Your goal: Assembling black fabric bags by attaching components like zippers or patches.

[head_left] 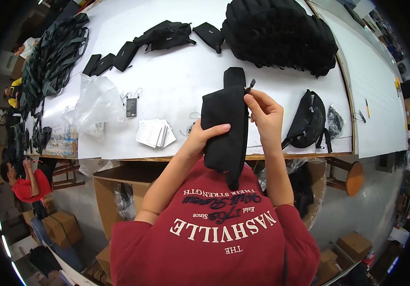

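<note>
A long black fabric bag [224, 114], like a belt bag, hangs upright in front of my chest over the table's near edge. My left hand [200, 137] grips it from the left side, thumb flat across its front and fingers behind. At the upper right corner, my right hand [264, 107] pinches a small black zip pull [249, 86] between thumb and fingers. A wide black strap end [234, 76] sticks out past the bag's top. Near my left hand lies a stack of white printed cards [153, 133].
On the white table [167, 86] lie a large heap of black bags [279, 35], a row of smaller black pouches [167, 35], dark straps [55, 57], a clear plastic bag [97, 100], a black tag [131, 107] and another belt bag [307, 119]. Open cartons [119, 174] stand below the edge.
</note>
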Available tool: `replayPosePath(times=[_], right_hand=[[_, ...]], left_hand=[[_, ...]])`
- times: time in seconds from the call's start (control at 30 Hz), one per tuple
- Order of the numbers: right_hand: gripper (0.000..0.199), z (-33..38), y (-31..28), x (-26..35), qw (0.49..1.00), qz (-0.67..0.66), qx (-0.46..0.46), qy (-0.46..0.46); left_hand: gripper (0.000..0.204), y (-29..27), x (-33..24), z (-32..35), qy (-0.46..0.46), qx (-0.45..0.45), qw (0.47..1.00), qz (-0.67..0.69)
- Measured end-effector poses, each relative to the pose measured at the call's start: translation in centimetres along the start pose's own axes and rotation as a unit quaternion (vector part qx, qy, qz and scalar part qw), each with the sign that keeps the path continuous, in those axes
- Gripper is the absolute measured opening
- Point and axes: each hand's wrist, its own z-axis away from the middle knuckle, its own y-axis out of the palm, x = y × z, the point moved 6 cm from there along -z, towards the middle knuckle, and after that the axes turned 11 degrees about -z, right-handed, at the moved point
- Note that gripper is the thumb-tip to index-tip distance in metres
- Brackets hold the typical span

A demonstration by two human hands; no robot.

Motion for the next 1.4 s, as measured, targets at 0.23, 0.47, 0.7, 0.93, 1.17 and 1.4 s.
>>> replayPosePath(times=[0.23, 0.47, 0.7, 0.93, 1.17, 1.4], right_hand=[[0.008, 1.1, 0.2, -0.1, 0.99, 0.074, 0.0, -0.118], [0.01, 2.2, 1.6, 0.6, 0.98, 0.081, 0.082, -0.163], [0.012, 2.1, 2.1, -0.5, 0.996, -0.03, 0.079, -0.006], [0.01, 1.3, 2.5, -1.1, 0.992, 0.055, 0.092, -0.073], [0.01, 1.6, 2.7, 0.9, 0.978, 0.111, 0.117, -0.134], [0.009, 1.9, 3.4, 0.9, 0.975, 0.103, 0.16, -0.114]], left_hand=[[0.046, -0.4, 1.1, 0.5, -0.053, -0.012, 0.997, 0.047], [0.046, -1.3, 2.6, 0.1, -0.082, 0.009, 0.988, 0.132], [0.067, -3.6, 1.0, 0.0, -0.024, 0.14, 0.983, 0.119], [0.035, -3.5, -0.5, -2.0, -0.02, 0.007, 0.999, 0.05], [0.036, -2.5, -1.3, -2.5, -0.021, 0.014, 0.995, 0.099], [0.038, -2.8, -1.6, -2.0, -0.013, 0.016, 0.997, 0.073]])
